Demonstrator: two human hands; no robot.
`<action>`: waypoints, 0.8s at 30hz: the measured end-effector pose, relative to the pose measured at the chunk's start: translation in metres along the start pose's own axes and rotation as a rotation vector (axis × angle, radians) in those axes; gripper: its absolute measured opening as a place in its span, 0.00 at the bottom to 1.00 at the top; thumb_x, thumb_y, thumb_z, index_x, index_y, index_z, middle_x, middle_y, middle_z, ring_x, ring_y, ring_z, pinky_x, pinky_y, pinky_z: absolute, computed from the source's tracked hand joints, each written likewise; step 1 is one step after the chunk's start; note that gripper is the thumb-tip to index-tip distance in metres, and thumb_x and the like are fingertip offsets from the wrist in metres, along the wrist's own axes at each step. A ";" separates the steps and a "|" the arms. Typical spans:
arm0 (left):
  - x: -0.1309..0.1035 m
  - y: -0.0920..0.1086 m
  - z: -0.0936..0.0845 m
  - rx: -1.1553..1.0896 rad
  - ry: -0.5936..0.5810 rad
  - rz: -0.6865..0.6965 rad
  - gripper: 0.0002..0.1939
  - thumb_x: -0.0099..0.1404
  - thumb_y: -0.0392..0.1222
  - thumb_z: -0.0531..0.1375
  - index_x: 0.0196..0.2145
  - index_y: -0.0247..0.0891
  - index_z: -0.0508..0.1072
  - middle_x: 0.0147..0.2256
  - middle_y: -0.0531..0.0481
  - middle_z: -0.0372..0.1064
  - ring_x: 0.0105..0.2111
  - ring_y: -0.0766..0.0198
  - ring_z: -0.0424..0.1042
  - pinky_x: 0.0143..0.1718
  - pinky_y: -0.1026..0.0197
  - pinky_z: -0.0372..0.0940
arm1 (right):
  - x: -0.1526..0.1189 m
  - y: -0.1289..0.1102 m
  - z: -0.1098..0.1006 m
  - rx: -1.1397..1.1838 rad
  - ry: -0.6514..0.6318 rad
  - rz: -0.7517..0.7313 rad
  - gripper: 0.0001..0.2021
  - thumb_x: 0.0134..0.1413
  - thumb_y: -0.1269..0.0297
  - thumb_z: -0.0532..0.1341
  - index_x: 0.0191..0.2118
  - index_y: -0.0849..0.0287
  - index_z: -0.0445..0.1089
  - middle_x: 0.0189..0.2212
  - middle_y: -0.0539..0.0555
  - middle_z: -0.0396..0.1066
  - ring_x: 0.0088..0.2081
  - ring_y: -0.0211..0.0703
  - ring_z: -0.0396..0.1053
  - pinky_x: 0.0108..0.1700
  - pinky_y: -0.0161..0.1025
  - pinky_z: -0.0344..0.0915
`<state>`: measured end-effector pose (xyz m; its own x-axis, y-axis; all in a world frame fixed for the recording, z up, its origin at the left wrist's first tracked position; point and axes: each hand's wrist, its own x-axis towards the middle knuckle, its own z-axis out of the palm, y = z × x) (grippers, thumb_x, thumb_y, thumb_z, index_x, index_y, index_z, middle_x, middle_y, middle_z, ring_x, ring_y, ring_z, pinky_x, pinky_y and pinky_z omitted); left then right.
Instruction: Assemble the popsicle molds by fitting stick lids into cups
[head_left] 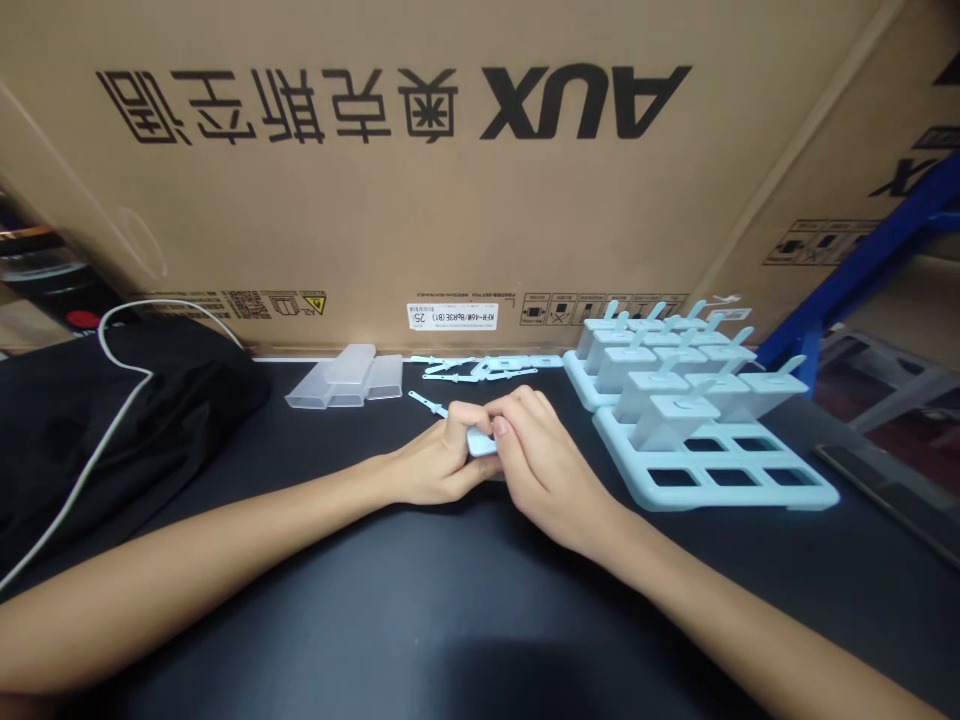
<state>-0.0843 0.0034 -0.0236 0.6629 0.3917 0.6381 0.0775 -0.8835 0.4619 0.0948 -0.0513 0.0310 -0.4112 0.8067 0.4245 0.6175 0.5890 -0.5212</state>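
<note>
Both of my hands meet at the middle of the dark table. My left hand (442, 460) is wrapped round a small light-blue piece (481, 443), seen between the thumb and fingers. My right hand (544, 455) closes on the same piece from the right, its fingertips pressed together over it. The piece's far end is hidden by the fingers. Just behind my left hand lies a thin blue stick (425, 402). Farther back is a loose pile of blue sticks (480, 370).
Several clear plastic sleeves (346, 380) lie left of the pile. At the right, blue racks (637, 470) hold several translucent moulds with blue handles. A black cloth (150, 420) with a white cable lies at the left. A large cardboard box (450, 200) stands behind.
</note>
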 end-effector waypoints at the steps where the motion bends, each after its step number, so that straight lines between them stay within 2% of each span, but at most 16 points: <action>1: -0.001 -0.001 0.000 0.007 0.001 -0.003 0.14 0.72 0.40 0.53 0.45 0.45 0.47 0.30 0.60 0.53 0.23 0.71 0.56 0.26 0.66 0.55 | 0.001 0.000 0.000 -0.028 -0.001 0.019 0.14 0.70 0.66 0.44 0.40 0.57 0.65 0.40 0.55 0.64 0.42 0.44 0.61 0.46 0.43 0.61; 6: -0.001 -0.002 -0.002 0.050 -0.021 -0.032 0.15 0.72 0.41 0.54 0.46 0.45 0.47 0.31 0.58 0.55 0.23 0.71 0.58 0.27 0.65 0.57 | 0.002 -0.001 -0.002 -0.189 -0.029 0.104 0.15 0.70 0.62 0.44 0.42 0.56 0.66 0.40 0.53 0.63 0.38 0.41 0.65 0.36 0.39 0.59; 9: 0.000 0.000 -0.002 0.084 -0.019 -0.007 0.14 0.72 0.42 0.53 0.47 0.44 0.47 0.32 0.57 0.57 0.24 0.69 0.60 0.27 0.64 0.58 | 0.002 -0.002 -0.004 -0.255 -0.059 0.118 0.16 0.71 0.61 0.43 0.41 0.56 0.67 0.39 0.52 0.63 0.35 0.39 0.66 0.34 0.39 0.57; 16: 0.001 0.004 0.000 0.243 0.000 0.027 0.15 0.73 0.47 0.52 0.48 0.43 0.47 0.30 0.58 0.58 0.20 0.68 0.60 0.23 0.65 0.55 | 0.007 -0.001 -0.009 -0.207 -0.160 0.235 0.17 0.70 0.59 0.42 0.35 0.55 0.64 0.35 0.50 0.62 0.33 0.38 0.65 0.35 0.38 0.56; 24: 0.000 0.005 -0.001 0.282 0.024 0.068 0.16 0.74 0.50 0.51 0.50 0.41 0.49 0.29 0.56 0.64 0.21 0.65 0.67 0.23 0.64 0.60 | 0.008 -0.005 -0.019 -0.190 -0.246 0.233 0.17 0.70 0.59 0.42 0.37 0.55 0.65 0.37 0.52 0.67 0.36 0.40 0.68 0.39 0.38 0.59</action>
<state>-0.0846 -0.0011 -0.0211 0.6561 0.3323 0.6775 0.2396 -0.9431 0.2306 0.1011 -0.0486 0.0514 -0.3794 0.9189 0.1082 0.8170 0.3876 -0.4268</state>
